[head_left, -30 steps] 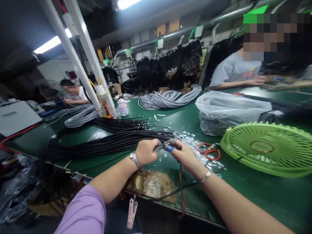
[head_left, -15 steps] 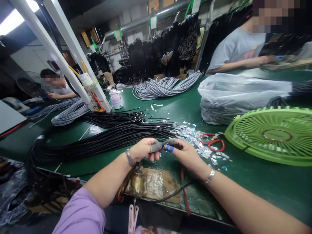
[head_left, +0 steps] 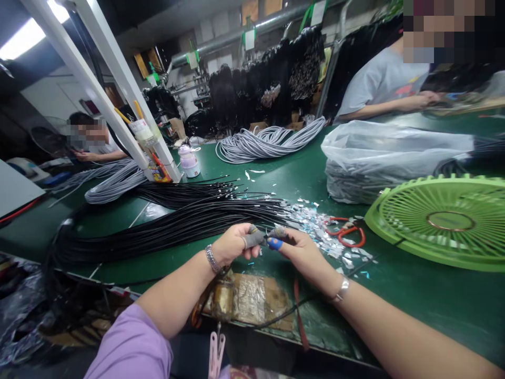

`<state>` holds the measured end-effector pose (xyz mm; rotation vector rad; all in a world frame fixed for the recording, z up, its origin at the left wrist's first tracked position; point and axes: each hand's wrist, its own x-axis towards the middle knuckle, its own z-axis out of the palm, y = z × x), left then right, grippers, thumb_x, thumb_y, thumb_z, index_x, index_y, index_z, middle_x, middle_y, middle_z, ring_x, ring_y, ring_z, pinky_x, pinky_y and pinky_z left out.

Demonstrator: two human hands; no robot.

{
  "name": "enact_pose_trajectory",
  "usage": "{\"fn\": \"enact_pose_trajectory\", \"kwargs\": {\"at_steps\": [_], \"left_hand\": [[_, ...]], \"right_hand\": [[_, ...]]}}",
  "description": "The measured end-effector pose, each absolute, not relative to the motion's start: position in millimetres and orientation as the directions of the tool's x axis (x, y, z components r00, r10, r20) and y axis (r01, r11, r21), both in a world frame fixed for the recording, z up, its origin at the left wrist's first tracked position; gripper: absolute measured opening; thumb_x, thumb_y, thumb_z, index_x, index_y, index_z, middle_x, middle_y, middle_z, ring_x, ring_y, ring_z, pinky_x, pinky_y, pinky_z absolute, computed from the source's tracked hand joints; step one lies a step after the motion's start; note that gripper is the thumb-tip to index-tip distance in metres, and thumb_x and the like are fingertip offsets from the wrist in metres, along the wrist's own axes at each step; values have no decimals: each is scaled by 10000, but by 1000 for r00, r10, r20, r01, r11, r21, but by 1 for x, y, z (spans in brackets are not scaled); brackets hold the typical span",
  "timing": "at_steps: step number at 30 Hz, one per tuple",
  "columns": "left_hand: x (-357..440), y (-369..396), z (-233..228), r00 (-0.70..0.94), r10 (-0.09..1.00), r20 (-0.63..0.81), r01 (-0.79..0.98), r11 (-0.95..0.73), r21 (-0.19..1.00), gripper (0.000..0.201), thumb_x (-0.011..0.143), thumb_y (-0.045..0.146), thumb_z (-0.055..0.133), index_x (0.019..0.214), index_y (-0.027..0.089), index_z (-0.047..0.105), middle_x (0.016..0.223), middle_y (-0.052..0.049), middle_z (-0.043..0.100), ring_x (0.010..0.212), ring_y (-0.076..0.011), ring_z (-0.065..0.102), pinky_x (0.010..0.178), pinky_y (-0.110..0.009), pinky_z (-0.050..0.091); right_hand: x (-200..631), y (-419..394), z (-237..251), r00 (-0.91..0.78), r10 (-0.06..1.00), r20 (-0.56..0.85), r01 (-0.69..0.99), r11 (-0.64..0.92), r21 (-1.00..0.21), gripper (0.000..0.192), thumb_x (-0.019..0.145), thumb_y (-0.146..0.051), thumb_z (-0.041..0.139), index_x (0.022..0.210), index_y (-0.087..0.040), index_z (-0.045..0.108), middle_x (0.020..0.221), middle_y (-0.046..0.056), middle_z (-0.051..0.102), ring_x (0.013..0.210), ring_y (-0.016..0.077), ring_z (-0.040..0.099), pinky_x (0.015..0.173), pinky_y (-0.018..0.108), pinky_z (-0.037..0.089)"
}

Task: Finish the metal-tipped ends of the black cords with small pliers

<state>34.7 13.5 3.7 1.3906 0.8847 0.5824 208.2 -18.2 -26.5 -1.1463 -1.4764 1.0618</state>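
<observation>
Pinching small dark piece, mostly hidden, between left fingers and right fingers.

Long bundle of thin black cables looks like smooth plastic with a soft sheen. Flat green tabletop is smooth and pretty glossy, round lime-green slatted plastic grille kinda satin, whitish see-through plastic bag crinkly, small silvery scraps foil-shiny.
</observation>
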Motion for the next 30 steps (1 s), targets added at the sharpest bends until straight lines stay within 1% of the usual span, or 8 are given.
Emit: {"fn": "enact_pose_trajectory", "kwargs": {"at_steps": [2, 5, 8, 10, 16, 20, 25, 30], "left_hand": [[33, 15, 3, 521, 845, -116, 143, 48, 989, 517, 635, 649, 655, 694, 170, 470, 507, 43, 535, 389, -52, 424, 403, -181, 308], [29, 15, 3, 400, 908, 122, 265, -242, 933, 352, 771, 514, 583, 717, 175, 506, 542, 22, 559, 469, -84, 487, 484, -210, 387], [24, 13, 1, 350, 843, 409, 513, -538, 668, 162, 818, 322, 529, 765, 179, 583, 668, -28, 646, 611, -131, 578, 610, -252, 443], [21, 10, -1, 375, 768, 519, 625, -623, 471, 121, 786, 252, 528, 823, 184, 621, 736, -49, 677, 680, -160, 613, 661, -271, 459], [17, 8, -9, 466, 646, 605, 707, -683, 185, 247, 719, 200, 513, 919, 188, 655, 757, -62, 689, 723, -187, 637, 662, -269, 478], [18, 6, -11, 499, 575, 649, 725, -686, 50, 248, 696, 191, 514, 888, 186, 671, 687, -57, 666, 652, -177, 611, 596, -259, 443], [19, 4, -12, 543, 463, 701, 668, -744, -26, 214, 714, 176, 513, 867, 160, 662, 606, -56, 610, 580, -176, 576, 524, -271, 371], [21, 2, -11, 592, 482, 646, 700, -704, -116, 142, 696, 168, 510, 766, 178, 633, 590, -59, 596, 597, -177, 571, 530, -269, 370]], "right_hand": [[207, -16, -28, -158, 979, 131, 190, 160, -969, 229, 724, -413, 609, 696, -185, 616, 654, 0, 585, 631, 155, 499, 608, 289, 410], [205, -18, -29, -217, 971, 98, 279, 158, -947, 262, 763, -444, 569, 705, -191, 604, 661, 15, 601, 631, 172, 520, 613, 310, 433], [202, -26, -26, -249, 956, 155, 305, 229, -925, 312, 814, -495, 509, 823, -208, 631, 743, 37, 635, 716, 203, 564, 696, 349, 467], [202, -33, -21, -282, 943, 175, 279, 255, -926, 363, 853, -516, 441, 906, -221, 646, 751, 42, 633, 757, 216, 580, 735, 364, 475], [202, -40, -12, -241, 957, 160, 197, 210, -958, 350, 822, -526, 504, 882, -231, 683, 678, 34, 604, 684, 199, 554, 604, 309, 467], [201, -37, -16, -162, 982, 97, 159, 123, -980, 386, 812, -550, 516, 795, -196, 668, 556, -6, 504, 489, 119, 412, 433, 242, 340], [198, -38, -19, -147, 981, 129, 139, 150, -979, 400, 813, -570, 535, 785, -193, 666, 570, -1, 510, 491, 112, 403, 413, 234, 318], [194, -40, -19, -143, 987, 67, 65, 77, -995, 460, 785, -629, 543, 773, -181, 647, 592, 5, 525, 504, 111, 416, 427, 233, 328]]}}
